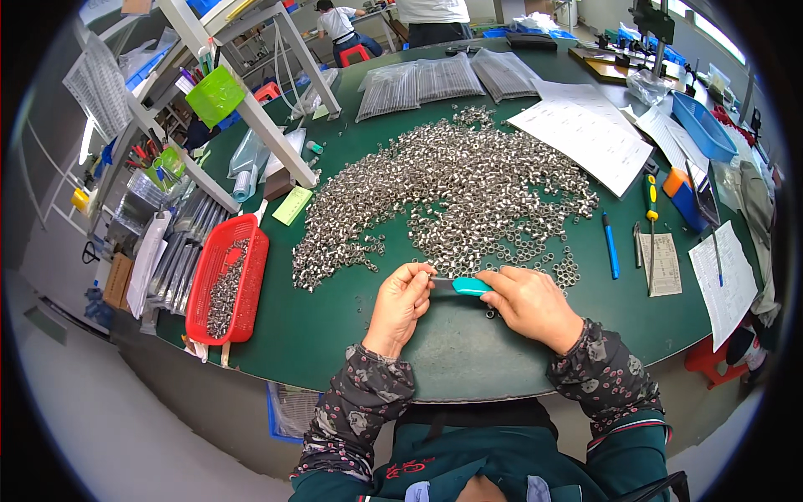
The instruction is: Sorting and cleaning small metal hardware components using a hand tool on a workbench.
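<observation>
My right hand (pixel 531 303) is closed round the teal handle of a knife-like tool (pixel 472 286), its short dark blade pointing left. The blade's tip meets the fingertips of my left hand (pixel 402 303), which is pinched on a small metal ring (pixel 432 271), mostly hidden by the fingers. Just beyond both hands spreads a wide heap of small shiny metal rings (pixel 468 184) on the green tabletop (pixel 335 335). A few loose rings lie near the right hand, some partly under it.
To the left stands a red plastic basket (pixel 261 276) with more metal pieces inside. Bagged metal rods (pixel 389 90) lie at the back. Paper sheets (pixel 585 138), a yellow-handled screwdriver (pixel 651 197), a blue pen (pixel 611 243) and a blue tray (pixel 703 125) are on the right. Two people are beyond the table.
</observation>
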The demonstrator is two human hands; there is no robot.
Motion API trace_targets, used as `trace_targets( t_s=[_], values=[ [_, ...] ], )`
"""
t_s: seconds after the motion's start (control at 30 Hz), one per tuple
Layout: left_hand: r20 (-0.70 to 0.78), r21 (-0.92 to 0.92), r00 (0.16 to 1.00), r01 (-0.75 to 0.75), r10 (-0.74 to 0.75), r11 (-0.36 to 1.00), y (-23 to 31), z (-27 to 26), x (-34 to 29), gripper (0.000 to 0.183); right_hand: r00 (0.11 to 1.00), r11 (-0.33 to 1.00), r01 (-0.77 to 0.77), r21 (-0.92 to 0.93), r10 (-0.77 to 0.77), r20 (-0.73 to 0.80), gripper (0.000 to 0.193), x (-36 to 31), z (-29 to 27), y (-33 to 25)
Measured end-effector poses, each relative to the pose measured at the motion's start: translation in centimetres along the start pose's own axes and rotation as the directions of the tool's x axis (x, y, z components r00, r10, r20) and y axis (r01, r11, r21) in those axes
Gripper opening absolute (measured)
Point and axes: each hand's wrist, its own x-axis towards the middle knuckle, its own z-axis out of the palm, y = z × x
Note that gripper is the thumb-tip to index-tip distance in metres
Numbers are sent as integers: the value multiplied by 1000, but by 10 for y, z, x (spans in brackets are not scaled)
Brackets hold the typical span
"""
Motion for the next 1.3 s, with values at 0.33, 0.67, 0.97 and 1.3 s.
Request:
trace_targets(
  t_s=[0.33,0.67,0.97,1.3],
  values=[
    [-60,158,998,-11,20,987,2,4,-2,16,990,988,105,-112,-115,-87,25,0,2,0],
    [-46,219,999,-12,22,976,1,4,-2,19,975,969,166,-186,-189,-116,31,0,3,1],
    [-21,271,1000,9,-3,963,3,1,-2,24,952,938,239,-250,-278,-132,32,2,3,3],
    [-49,294,993,116,-107,949,12,7,-5,27,945,920,279,-275,-314,-92,39,3,-4,7]
  ],
)
